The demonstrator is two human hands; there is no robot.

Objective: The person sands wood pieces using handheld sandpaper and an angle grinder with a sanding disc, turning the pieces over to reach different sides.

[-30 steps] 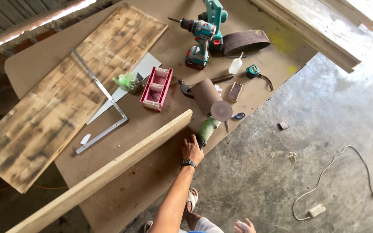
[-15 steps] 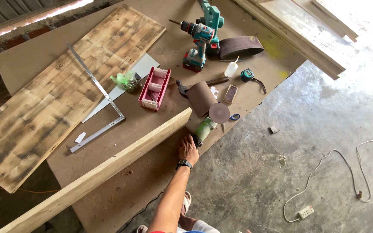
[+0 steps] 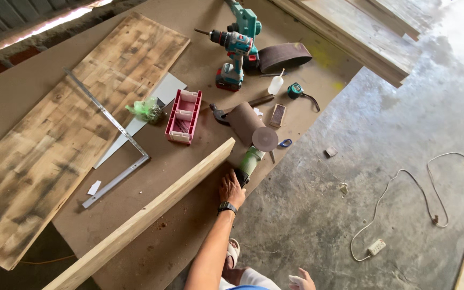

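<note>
Angle grinder: heavy, rigid; my left hand grips its rear body. Right hand open, empty.

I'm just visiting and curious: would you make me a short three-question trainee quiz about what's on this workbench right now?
1. True or false: the left hand rests at the handle end of the green angle grinder.
2. Multiple choice: the red compartment box lies
A. on the concrete floor
B. between the metal square and the hammer
C. on top of the teal cordless drill
3. Fill in: the white power strip lies on the ____.

Key: 1 true; 2 B; 3 floor. The right hand shows only at the bottom edge, holding nothing visible.
</note>
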